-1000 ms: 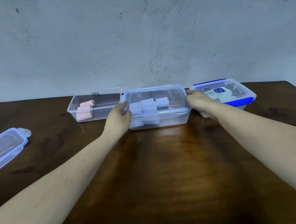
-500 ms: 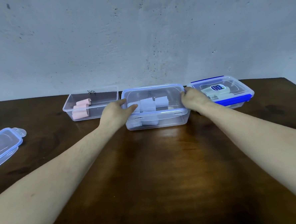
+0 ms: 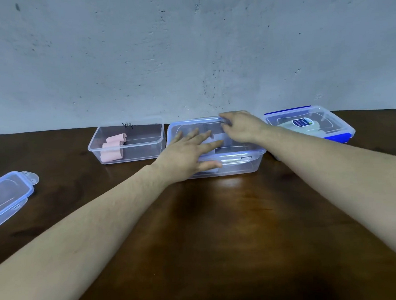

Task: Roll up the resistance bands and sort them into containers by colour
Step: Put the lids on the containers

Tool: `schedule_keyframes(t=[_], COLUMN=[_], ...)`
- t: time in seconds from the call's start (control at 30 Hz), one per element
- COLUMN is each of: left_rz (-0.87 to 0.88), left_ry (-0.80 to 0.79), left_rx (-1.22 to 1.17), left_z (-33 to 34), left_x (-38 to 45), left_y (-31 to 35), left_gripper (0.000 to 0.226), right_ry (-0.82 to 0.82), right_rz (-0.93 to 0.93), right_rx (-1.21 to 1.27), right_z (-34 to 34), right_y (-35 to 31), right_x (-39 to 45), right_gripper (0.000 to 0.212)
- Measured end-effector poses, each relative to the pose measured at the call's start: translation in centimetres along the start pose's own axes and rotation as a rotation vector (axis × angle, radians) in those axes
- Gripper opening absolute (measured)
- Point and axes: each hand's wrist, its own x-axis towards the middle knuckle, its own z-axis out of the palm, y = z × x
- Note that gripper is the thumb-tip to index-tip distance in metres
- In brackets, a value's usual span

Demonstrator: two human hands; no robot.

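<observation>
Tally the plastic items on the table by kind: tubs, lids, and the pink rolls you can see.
Tubs: 3 (open tub, middle tub, right tub)
Lids: 3 (loose lid, middle tub's lid, right tub's lid)
Pink rolls: 3, all in the open tub
Total: 9

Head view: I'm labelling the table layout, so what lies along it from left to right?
Loose lid → open container holding pink rolled bands → middle lidded container under both hands → blue-clipped container.
</observation>
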Motion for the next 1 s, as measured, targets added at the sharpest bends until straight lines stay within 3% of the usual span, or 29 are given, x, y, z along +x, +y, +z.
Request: schedule_keyframes(t=[0.17,0.37,0.47,0.83,1.0], left_rz=[0.044,0.091,0.118,0.123,0.134], left_ry=[0.047,0.094,0.144,0.069,0.049], left_rx=[0.053,0.23,0.191,0.136,0.102], left_z=[0.4,1.5,2.0,1.8,1.2], left_x=[1.5,2.2,2.8,7.1,7.6], left_y=[0.2,-0.2,-0.6,-0.4,-0.6], left_gripper=[0.068,0.064,0.065,0.065,0.069], right_ry=[-0.064,-0.016,-0.002,0.017,0.016], right_rz=[-0.017,-0.003,-0.003,0.018,0.02], right_rx=[-0.07,-0.08,-0.056,0.035,0.043], right_z=[0.2,0.9,0.9,-0.3,-0.8], right_y=[0.0,0.1,0.6,4.1,4.2], right_x=[3.3,5.1,5.4,6.7,6.5], right_gripper=[0.048,0.04,0.041,0.033,0.039])
